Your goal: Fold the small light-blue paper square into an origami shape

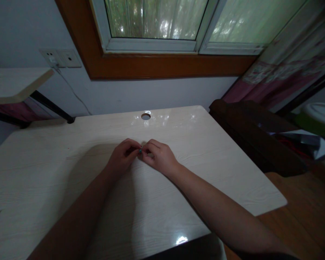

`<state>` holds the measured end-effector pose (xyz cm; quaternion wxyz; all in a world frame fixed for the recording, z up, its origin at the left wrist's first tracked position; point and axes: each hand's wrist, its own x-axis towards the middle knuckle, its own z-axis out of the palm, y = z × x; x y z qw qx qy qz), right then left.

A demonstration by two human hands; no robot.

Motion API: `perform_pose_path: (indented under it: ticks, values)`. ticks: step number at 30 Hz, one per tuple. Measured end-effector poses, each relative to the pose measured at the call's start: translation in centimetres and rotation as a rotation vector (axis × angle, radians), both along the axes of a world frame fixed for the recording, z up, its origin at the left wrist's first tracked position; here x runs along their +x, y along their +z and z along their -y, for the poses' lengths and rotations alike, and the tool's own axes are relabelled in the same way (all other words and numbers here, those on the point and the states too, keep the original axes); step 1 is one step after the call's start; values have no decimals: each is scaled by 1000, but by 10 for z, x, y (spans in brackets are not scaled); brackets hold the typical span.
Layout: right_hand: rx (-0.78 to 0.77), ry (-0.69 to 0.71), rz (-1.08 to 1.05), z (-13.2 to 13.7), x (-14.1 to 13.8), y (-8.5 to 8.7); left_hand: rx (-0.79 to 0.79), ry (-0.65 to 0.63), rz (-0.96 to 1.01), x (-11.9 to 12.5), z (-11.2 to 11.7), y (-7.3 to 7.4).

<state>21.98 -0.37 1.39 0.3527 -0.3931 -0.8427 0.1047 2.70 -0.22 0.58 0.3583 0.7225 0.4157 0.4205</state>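
Observation:
Over the middle of the pale wood-grain table (206, 151), my two hands meet at the fingertips. My left hand (123, 153) is closed in a pinch, and so is my right hand (159, 153). Between their fingertips shows a tiny object with a greenish-blue spot (140, 150); it is too small and too covered by fingers to name. Both hands seem to touch it. Its lower and rear parts are hidden.
A round cable hole (145, 116) lies near the table's back edge. At left a raised shelf (18, 85) stands on black legs. A white cord (73, 92) hangs from the wall socket (61, 57). A dark brown piece of furniture (249, 133) stands to the right.

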Motion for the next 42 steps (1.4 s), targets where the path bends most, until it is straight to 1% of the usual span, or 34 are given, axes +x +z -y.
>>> perform_pose_path:
  ticks: [7, 13, 19, 27, 42]
  values:
    - [2, -3, -16, 0, 0, -2, 24, -6, 10, 1, 0, 1]
    - [2, 5, -23, 0, 1, -2, 4, -11, 19, 1, 1, 1]
    - [-2, 8, -32, -1, 1, -2, 7, -2, 4, 0, 0, 0]
    - [-10, 5, -32, 0, 0, -2, 20, 9, -19, 1, -1, 2]
    - [-8, 5, -47, -1, 0, -4, -27, -9, 8, -1, -1, -2]
